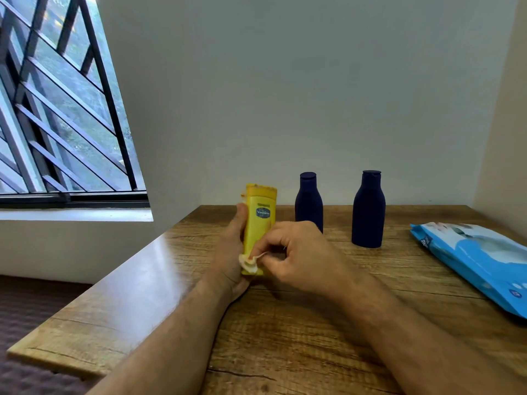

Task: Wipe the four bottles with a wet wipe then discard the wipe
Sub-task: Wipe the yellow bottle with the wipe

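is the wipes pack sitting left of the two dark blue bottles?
No, the blue wipes pack lies at the table's right edge, to the right of both dark blue bottles.

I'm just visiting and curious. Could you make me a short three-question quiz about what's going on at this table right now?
1. True or false: the left hand holds the yellow bottle upright.
2. What does the right hand pinch against the yellow bottle? A) a sponge B) a wet wipe C) a cap
3. How many dark blue bottles stand on the table, and what lies at its right edge?

Key: 1. True. 2. B. 3. Two, the nearer blue bottle and the farther blue bottle; a blue wipes pack.
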`<state>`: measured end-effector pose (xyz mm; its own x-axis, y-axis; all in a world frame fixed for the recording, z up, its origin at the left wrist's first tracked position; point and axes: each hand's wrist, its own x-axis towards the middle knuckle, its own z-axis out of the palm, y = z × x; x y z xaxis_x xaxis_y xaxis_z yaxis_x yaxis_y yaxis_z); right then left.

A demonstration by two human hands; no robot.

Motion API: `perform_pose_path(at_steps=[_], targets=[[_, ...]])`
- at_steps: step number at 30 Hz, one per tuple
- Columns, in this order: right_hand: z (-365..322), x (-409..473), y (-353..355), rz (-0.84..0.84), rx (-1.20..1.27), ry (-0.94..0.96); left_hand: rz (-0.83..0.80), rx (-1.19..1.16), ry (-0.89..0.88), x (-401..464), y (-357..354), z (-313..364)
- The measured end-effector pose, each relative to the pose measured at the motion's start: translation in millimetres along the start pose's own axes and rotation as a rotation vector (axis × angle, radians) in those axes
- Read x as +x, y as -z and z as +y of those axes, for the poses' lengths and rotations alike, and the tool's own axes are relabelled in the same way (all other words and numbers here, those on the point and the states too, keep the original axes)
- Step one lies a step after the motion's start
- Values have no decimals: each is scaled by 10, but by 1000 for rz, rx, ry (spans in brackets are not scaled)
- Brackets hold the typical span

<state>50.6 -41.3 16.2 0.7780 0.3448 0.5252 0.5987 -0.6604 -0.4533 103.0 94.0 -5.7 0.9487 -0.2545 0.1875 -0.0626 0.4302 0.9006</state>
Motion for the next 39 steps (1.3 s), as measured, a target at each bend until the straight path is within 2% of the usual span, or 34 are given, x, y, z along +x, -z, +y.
perform_pose_path(at_steps=[5, 7, 10, 14, 17, 20, 24, 26, 29, 35, 37, 39], targets=[[107, 58, 76, 533, 52, -30, -139, 67, 55, -46, -70, -52], [135, 79, 115, 630, 95, -85, -145, 86, 70, -44, -69, -72], [151, 69, 91, 544, 123, -84, -113, 76, 41, -23, -27, -86], [97, 24, 18, 166, 75, -25, -11, -33, 9, 15, 30, -31], [88, 10, 52, 43, 34, 19, 28, 47, -20, 17, 20, -4], [86, 22, 34, 96, -18, 21, 16, 131, -24, 1, 3, -20], [122, 64, 62, 484, -3, -42, -14, 232, 9, -39, -73, -39], [142, 80, 103, 579, 76, -89, 12, 242, 54, -63, -113, -49], [111, 70, 84, 478, 123, -87, 64, 191, 66, -67, -92, -49], [-22, 1, 21, 31, 166, -36, 88, -108, 87, -32, -1, 29], [-33, 4, 18, 12, 154, -34, 58, -84, 90, -24, 6, 22], [-24, 18, 23, 102, 144, -46, -7, -1, 90, -35, -10, -2]])
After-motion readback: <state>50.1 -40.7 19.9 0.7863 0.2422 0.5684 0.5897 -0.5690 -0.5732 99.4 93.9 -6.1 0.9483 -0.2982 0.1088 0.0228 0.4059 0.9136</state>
